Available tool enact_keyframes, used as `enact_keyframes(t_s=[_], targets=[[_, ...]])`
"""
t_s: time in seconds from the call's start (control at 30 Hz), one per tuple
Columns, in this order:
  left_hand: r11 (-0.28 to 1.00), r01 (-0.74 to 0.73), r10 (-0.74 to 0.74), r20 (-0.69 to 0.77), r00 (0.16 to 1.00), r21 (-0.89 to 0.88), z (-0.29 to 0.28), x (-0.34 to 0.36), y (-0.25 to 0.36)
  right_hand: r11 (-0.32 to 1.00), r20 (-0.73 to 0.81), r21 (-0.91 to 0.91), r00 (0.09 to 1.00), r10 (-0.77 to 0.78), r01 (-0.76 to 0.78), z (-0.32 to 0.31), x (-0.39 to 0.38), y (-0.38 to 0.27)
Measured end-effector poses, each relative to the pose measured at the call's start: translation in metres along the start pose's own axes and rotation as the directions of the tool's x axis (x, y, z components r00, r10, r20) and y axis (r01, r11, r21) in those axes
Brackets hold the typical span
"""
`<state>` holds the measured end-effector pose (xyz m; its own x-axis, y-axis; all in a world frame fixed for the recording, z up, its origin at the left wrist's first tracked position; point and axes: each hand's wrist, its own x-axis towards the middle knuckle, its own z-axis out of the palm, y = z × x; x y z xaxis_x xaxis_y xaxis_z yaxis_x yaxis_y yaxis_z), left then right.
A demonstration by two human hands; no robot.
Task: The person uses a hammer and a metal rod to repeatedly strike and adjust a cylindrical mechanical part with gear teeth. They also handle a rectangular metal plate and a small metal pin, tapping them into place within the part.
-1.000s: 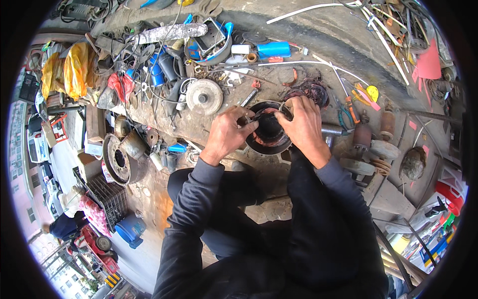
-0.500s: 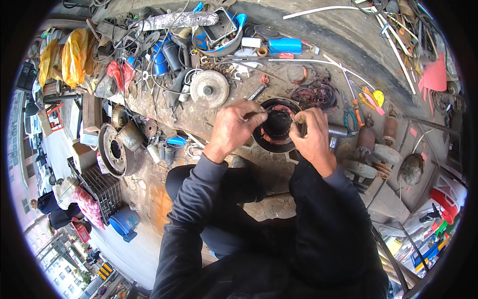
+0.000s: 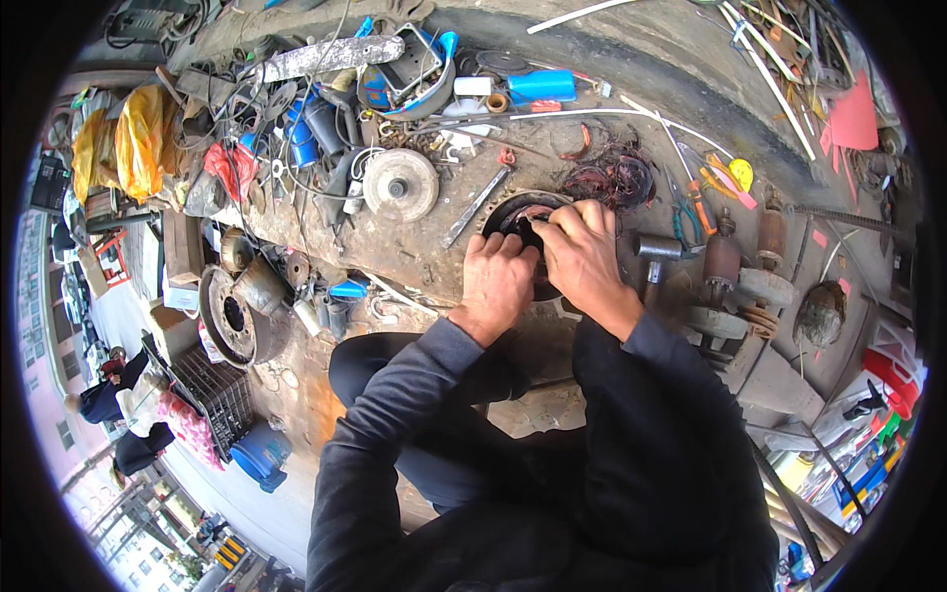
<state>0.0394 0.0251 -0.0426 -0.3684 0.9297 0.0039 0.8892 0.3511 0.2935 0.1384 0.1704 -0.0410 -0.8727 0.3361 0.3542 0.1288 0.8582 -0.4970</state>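
A round, dark motor stator (image 3: 500, 209) with reddish copper windings (image 3: 533, 212) inside lies in front of me, largely covered by my hands. My left hand (image 3: 501, 284) is closed over its near left side, knuckles up, fingertips curled down into the opening. Close beside it, my right hand (image 3: 584, 255) reaches in from the right, also closed, thumb and fingers pinched at the windings. Something small and dark shows between the two hands; what the fingers grip is hidden. A tangle of removed-looking dark red wire (image 3: 623, 178) sits just beyond the stator.
A hammer (image 3: 656, 249) lies right of the stator, near pliers (image 3: 684, 219) and motor rotors (image 3: 721, 259). To the left are a flat metal bar (image 3: 477, 207), a pale grinding wheel (image 3: 400, 185) and a rusty round housing (image 3: 235, 316). People (image 3: 138, 409) are far left.
Both hands have moved from opposite sides of the stator's rim to close together over its near part, fingers down inside. The left hand turned knuckles up. The whole view shifted slightly.
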Motion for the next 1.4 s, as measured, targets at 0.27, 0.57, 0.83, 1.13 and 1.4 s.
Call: enact_keyframes(t_s=[0.27,0.57,0.83,1.13,1.4], targets=[[1.0,0.002,-0.004,0.1,0.995,0.02,-0.009,0.008,0.004,0.911,-0.184,0.308,0.923,0.339,-0.273,-0.016,-0.02,0.023],[0.912,0.142,-0.142,0.028,0.989,-0.386,-0.036,0.012,0.028,0.379,0.281,0.755,0.786,0.551,-0.535,0.006,-0.018,0.055],[0.893,0.284,-0.223,0.205,0.953,-0.348,0.018,0.004,0.051,0.293,0.356,0.776,0.771,0.528,-0.559,0.032,-0.004,0.05],[0.696,0.485,-0.408,0.265,0.874,-0.529,-0.003,-0.021,0.034,0.391,0.186,0.771,0.765,0.617,-0.503,0.051,-0.003,-0.009],[0.452,0.53,-0.431,0.344,0.834,-0.718,-0.021,-0.05,0.007,0.704,0.058,0.535,0.852,0.521,-0.467,0.062,0.013,-0.054]])
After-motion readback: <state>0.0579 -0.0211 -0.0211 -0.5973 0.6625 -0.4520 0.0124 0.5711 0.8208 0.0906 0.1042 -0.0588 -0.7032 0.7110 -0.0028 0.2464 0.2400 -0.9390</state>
